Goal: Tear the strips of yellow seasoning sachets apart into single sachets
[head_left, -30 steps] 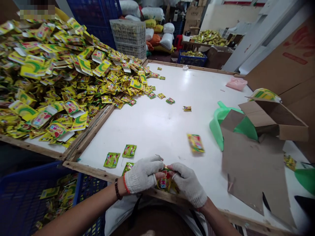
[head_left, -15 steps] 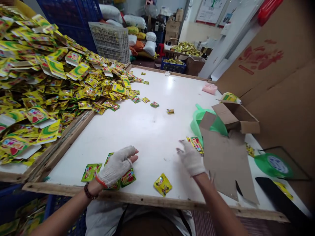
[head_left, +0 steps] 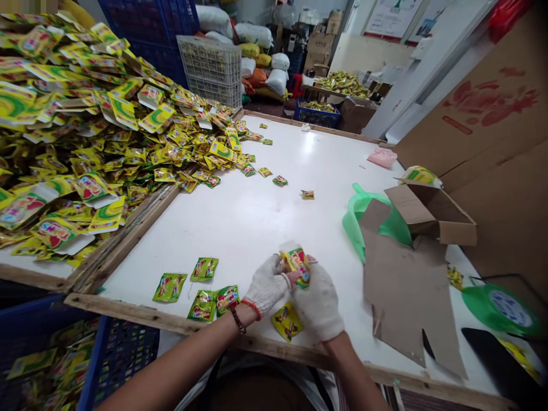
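Note:
In front of me, a small printed card box (head_left: 296,264), yellow, red and green with a whitish end, is held between both hands just over the white table (head_left: 240,222). My left hand (head_left: 268,285), in a white fingerless glove, grips its left side. On the other side my right hand (head_left: 320,301), gloved the same way, has its fingers closed round the box. Beneath my wrists lies a yellow sachet (head_left: 286,321). Several green sachets lie to the left, among them a flat green sachet (head_left: 170,287) and a green sachet (head_left: 204,269) above the rest.
A high heap of yellow boxes and sachets (head_left: 141,131) fills the left, behind a wooden rim (head_left: 128,240). To the right are cardboard sheets (head_left: 402,297), a green plastic basin (head_left: 353,222) and an open carton (head_left: 456,220). A blue crate (head_left: 92,365) stands below the left edge.
The box that lay by the green basin is now up between both hands. My left hand has left the green sachets and moved right; my right hand has come inward. The view has shifted left.

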A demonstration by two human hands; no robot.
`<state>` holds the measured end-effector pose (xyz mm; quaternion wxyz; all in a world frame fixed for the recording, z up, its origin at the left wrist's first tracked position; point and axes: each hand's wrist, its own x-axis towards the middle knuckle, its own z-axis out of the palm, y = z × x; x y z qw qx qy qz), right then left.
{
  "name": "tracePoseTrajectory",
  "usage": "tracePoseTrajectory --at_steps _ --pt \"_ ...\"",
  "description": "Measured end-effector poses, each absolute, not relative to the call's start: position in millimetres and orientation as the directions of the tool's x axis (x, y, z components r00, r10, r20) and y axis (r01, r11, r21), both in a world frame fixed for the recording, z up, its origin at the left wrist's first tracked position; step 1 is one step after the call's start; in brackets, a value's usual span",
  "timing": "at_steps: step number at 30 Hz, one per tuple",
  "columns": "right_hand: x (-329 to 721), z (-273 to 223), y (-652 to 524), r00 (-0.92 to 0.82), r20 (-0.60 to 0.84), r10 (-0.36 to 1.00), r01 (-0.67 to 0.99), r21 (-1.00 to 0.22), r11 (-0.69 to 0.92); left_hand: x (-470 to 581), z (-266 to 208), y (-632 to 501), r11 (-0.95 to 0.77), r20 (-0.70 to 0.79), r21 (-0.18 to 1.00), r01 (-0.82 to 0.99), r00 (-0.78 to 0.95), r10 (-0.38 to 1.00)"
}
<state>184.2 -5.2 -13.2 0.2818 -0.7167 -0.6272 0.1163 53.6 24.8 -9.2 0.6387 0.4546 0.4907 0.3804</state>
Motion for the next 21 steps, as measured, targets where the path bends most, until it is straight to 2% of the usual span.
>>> tracePoseTrajectory --at_steps 3,6,8,10,13,16,21 --pt "158.2 -20.1 -27.2 0.130 0.174 0.976 0.690 -0.723 0.037 43.2 -3.5 24.2 0.249 -0.231 0.964 -0.092 0.171 0.958" --pt "152.1 -19.3 -34.5 0.166 0.000 0.986 0.301 -0.952 -0.050 23.6 4.9 16.8 0.225 -0.213 0.974 -0.029 0.224 0.951" --pt "151.9 -17.8 -33.7 0.126 -0.091 0.988 0.015 -0.995 -0.094 13.4 6.9 9.3 0.220 -0.212 0.976 0.005 0.284 0.935" --pt "150.8 -18.7 -32.8 0.057 -0.132 0.990 -0.145 -0.982 -0.123 7.4 5.3 1.1 0.233 -0.225 0.972 0.008 0.301 0.927" --pt "147.7 -25.2 -35.8 0.015 -0.175 0.984 -0.177 -0.969 -0.170 3.4 -1.6 -11.0 0.280 -0.252 0.957 -0.074 0.264 0.931" --pt "147.8 -31.4 -42.0 -0.001 -0.213 0.977 -0.060 -0.975 -0.213 -1.4 -8.8 -22.6 0.288 -0.255 0.947 -0.145 0.212 0.944" --pt "155.7 -23.5 -41.7 -0.044 -0.244 0.969 0.140 -0.962 -0.236 -18.9 -10.9 -30.9 0.219 -0.220 0.975 0.034 0.269 0.938"
